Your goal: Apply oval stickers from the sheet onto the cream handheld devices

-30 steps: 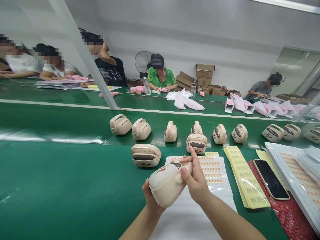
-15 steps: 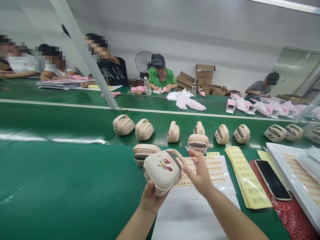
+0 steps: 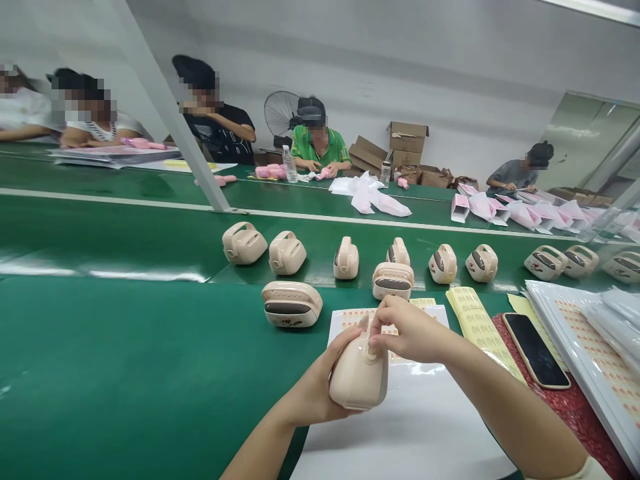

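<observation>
My left hand (image 3: pixel 311 388) is wrapped round a small beige handled device (image 3: pixel 359 381), its plain narrow side facing me. The fingers of my right hand (image 3: pixel 409 328) are closed on the device's handle near its top; whether a small sticker is between them I cannot make out. Under both hands lies a sheet of small round orange stickers (image 3: pixel 344 319) on white paper (image 3: pixel 400 427). Another beige device (image 3: pixel 292 305) with a dark window stands on the green table just beyond my left hand, and a similar beige device (image 3: pixel 393 280) stands behind my right hand.
Several more beige devices (image 3: pixel 346 259) stand in a row on the green belt (image 3: pixel 125 243). To the right lie yellow label sheets (image 3: pixel 475 320), a phone (image 3: pixel 536 350), red bubble wrap (image 3: pixel 563 413) and stacked sticker sheets (image 3: pixel 590 360). Several people sit across the line.
The device has turned from its printed face to its plain side. My right hand has moved from beside the handle onto it, fingers closing there.
</observation>
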Action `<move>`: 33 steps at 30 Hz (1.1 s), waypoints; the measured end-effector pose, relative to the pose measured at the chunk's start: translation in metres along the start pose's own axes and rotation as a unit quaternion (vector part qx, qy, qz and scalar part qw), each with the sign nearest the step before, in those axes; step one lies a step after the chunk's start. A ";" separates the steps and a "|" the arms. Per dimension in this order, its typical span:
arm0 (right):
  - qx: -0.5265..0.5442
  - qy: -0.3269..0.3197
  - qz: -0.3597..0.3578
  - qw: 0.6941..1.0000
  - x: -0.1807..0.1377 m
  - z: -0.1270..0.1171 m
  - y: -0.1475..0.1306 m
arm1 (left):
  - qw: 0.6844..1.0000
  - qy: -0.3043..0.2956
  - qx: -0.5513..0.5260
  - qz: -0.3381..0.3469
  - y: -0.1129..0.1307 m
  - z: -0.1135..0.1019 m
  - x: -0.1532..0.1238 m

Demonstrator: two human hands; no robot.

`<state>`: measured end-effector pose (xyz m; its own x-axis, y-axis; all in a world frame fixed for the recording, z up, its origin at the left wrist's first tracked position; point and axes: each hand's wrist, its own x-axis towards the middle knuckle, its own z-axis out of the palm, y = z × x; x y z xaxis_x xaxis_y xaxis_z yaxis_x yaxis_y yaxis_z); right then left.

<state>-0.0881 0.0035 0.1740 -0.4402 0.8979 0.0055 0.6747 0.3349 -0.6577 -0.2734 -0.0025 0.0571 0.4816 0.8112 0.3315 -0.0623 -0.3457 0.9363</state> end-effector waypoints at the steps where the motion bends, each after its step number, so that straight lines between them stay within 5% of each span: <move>1: -0.013 -0.012 0.003 1.000 0.000 -0.001 -0.001 | 1.000 -0.003 0.008 0.005 0.003 0.001 0.000; 7: -0.040 -0.039 -0.005 0.998 -0.003 -0.002 -0.004 | 1.000 0.000 0.013 0.021 0.008 0.004 0.000; 16: 0.030 0.035 0.018 0.999 -0.009 0.012 -0.005 | 0.998 0.052 -0.040 0.006 0.012 0.007 0.002; 28: -0.074 0.213 -0.188 0.956 -0.026 0.042 0.017 | 0.997 0.065 -0.047 0.008 0.000 0.004 -0.004; 33: -0.080 0.217 -0.146 0.962 -0.031 0.047 0.025 | 0.993 0.094 -0.070 0.011 0.003 0.003 -0.003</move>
<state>-0.0853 -0.0292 0.1216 -0.3593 0.7828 0.5081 0.6576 0.5987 -0.4573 -0.2723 -0.0074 0.0587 0.3081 0.8823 0.3557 -0.1985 -0.3060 0.9311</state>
